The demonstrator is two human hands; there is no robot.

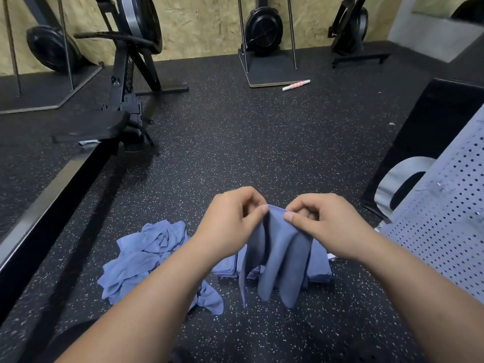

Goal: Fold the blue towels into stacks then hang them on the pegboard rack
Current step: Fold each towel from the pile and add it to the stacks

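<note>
Stretching across nearly the whole view, a black speckled floor (235,142) is lying under everything else. An exercise machine (131,61) is standing on it at the far left, with a long rail running down toward the near left corner. A grey pegboard (450,226) is taking up the right edge, its rows of small holes showing; whether it is leaning or fixed upright I cannot tell.

A pile of crumpled blue towels (141,260) is lying on the floor to the left, and the person's left forearm is crossing in front of part of it. Just to the right of that pile, a stack of folded blue towels (318,260) is sitting flat on the floor, between the pile and the pegboard, and is being mostly hidden.

One blue towel (280,258) is hanging in the air in front of the stack, drooping from its top edge in loose upright folds. Whether its lower end is touching the floor I cannot tell.

The left hand (230,226) is pinching that top edge, thumb pressing against curled fingers. The right hand (324,224) is pinching the same edge in the same way, just beside the left. Both hands are gripping cloth only.

Far off, a small white and pink roller (296,85) is lying on the floor.
</note>
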